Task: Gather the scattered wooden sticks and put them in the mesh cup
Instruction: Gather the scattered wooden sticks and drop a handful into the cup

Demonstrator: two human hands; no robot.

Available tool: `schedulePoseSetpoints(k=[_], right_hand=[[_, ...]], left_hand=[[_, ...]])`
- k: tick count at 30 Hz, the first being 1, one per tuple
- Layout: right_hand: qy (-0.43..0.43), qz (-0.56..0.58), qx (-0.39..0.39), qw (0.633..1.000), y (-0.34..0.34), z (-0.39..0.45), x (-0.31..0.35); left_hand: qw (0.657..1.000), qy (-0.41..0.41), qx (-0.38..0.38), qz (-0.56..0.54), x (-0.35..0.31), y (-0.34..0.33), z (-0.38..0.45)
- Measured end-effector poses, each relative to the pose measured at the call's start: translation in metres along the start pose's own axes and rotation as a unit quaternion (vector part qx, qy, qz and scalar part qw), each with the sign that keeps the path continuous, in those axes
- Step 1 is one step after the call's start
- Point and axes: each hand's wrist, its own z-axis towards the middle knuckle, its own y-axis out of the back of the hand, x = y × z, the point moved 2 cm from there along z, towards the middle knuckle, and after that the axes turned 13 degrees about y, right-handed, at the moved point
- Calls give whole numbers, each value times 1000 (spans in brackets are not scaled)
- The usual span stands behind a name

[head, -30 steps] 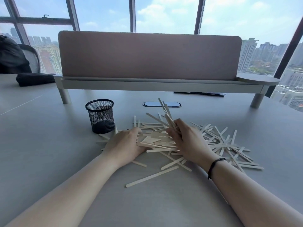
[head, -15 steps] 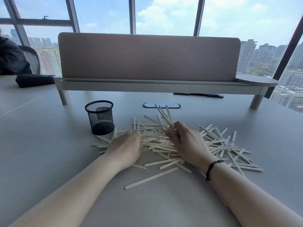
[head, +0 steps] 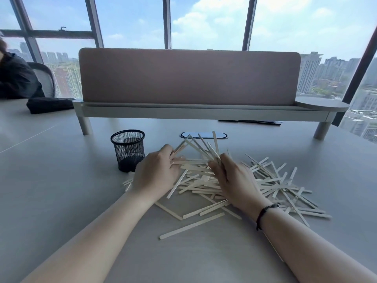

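Grey desk surface (head: 61,190) spans the frame, backed by a padded divider panel (head: 189,76) on a raised shelf and tall windows over a city skyline.

Wooden sticks (head: 271,184) lie in a loose, crossed pile at centre and to the right, with a few strays nearer the camera. The right hand (head: 234,180) rests in the middle of the pile, fingers closed around a fanned bunch of sticks (head: 204,149) whose free ends point up and away toward the far side. The left hand (head: 157,174) sits at the left edge of the pile, fingers curled narrow, their tips on a few sticks that angle up toward the bunch; whether it grips them firmly cannot be told.

Mesh cup (head: 128,153) stands upright just left of the left hand, near the pile's far-left edge. Its interior appears empty.

Step in hand: gathering, judged as early, since most sticks are on the desk. The next move calls for squaring the fanned bunch parallel, then carrying it left over the cup rim and lowering it end-first. A splayed bunch may catch on the rim or tip the light cup.
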Motion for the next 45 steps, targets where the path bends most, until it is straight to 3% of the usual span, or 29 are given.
schedulePoseSetpoints(k=[5,12,15,18,22,30,37,43,45], right_hand=[[-5,19,-18,1000,1,1,2],[-4,29,-32,999,-3,0,1],[-9,32,-29,999,-3,0,1],[-4,27,-20,999,-3,1,2],[7,21,-9,1000,-4,2,3],[9,34,54,998,-3,1,10],[12,33,111,993,-1,4,12],[23,1,103,994,-4,1,12],[28,4,99,995,-4,2,12]], left_hand=[[997,6,-66,-49,-1,16,8],[978,117,-97,-144,-5,30,8],[943,176,-86,-268,-14,36,12],[880,216,-4,-423,-11,29,16],[895,194,57,-398,-1,15,10],[892,200,52,-402,1,8,4],[852,287,101,-426,8,-1,-4],[854,265,119,-432,8,-3,-10],[838,275,126,-454,6,-3,-12]])
